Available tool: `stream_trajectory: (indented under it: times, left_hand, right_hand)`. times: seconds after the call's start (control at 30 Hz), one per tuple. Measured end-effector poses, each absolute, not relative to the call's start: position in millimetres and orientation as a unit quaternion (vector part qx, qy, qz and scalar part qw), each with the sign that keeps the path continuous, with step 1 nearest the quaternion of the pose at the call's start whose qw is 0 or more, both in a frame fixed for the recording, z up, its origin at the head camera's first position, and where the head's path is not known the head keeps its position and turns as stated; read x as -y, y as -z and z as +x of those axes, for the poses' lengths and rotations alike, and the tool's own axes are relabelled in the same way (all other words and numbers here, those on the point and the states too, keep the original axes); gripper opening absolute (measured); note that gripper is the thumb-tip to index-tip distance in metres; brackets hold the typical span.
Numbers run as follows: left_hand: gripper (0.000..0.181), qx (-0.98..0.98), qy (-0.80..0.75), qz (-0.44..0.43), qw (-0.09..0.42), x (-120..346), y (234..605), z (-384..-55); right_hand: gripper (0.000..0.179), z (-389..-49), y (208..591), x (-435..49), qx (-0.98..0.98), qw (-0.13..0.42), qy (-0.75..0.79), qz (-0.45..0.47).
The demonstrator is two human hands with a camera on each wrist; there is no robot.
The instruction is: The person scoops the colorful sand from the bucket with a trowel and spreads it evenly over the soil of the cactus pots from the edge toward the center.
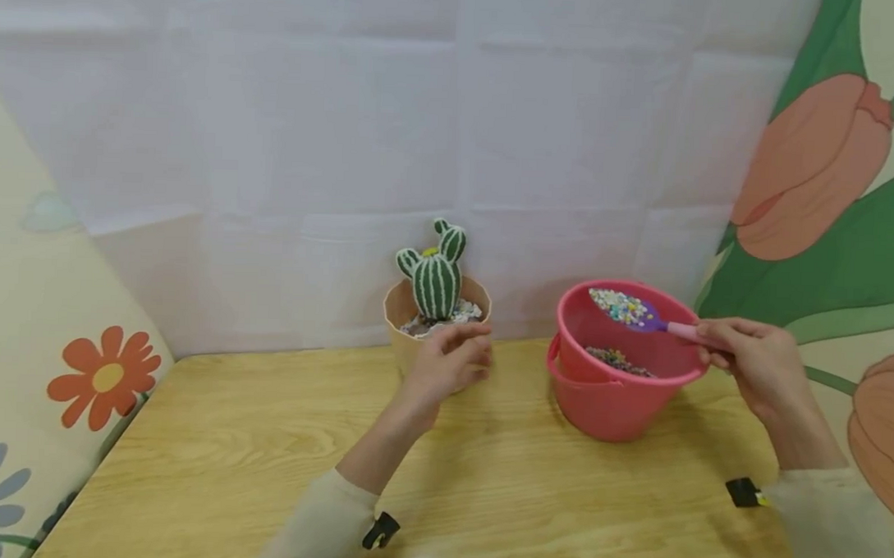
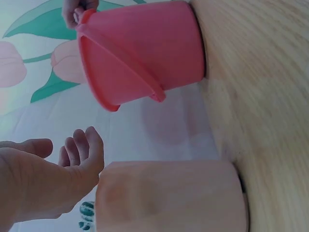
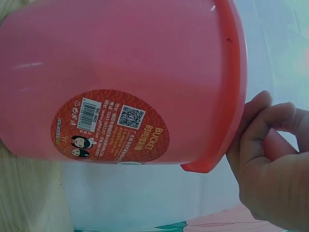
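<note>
My right hand (image 1: 758, 364) grips the pink handle of a small toy trowel (image 1: 654, 321) above the right side of the bucket's rim. White and coloured pebbles (image 1: 618, 306) lie heaped on its purple blade. Beneath it is a pink bucket (image 1: 598, 409) with more small pebbles (image 1: 616, 360) at the bottom. Left of the bucket stands a beige pot (image 1: 407, 353) holding a green and white cactus figure (image 1: 437, 288) among pale stones. My left hand (image 1: 451, 363) hovers at the pot's front rim, holding nothing, its fingers loosely bent; the left wrist view shows the same hand (image 2: 58, 179) beside the pot (image 2: 174, 203).
Pot and bucket stand near the back of a wooden table (image 1: 263, 453). A white sheet (image 1: 311, 143) hangs behind them. Painted flowers cover the walls on both sides. The bucket's handle (image 1: 584, 382) hangs down on its front left.
</note>
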State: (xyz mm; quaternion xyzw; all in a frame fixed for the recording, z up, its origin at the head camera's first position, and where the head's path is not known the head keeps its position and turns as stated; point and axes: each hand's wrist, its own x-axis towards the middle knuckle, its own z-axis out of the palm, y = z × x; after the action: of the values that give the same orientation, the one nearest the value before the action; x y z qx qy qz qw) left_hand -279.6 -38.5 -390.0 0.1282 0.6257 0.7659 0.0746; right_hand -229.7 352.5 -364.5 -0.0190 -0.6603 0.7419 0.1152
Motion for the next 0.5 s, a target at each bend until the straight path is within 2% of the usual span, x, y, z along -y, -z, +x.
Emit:
stream_trajectory:
  times: [0.33, 0.5]
  left_hand:
    - [0.031, -0.668, -0.726, 0.162, 0.028, 60.5, 378.5, -272.8]
    - [0.029, -0.717, -0.675, 0.169, -0.04, 69.9, 379.0, -270.1]
  right_hand:
    - [0.014, -227.8, 359.7, -352.4, 0.7, 0.119, -0.703, -0.045]
    - [0.014, -224.4, 358.3, -350.7, 0.708, 0.116, -0.694, -0.06]
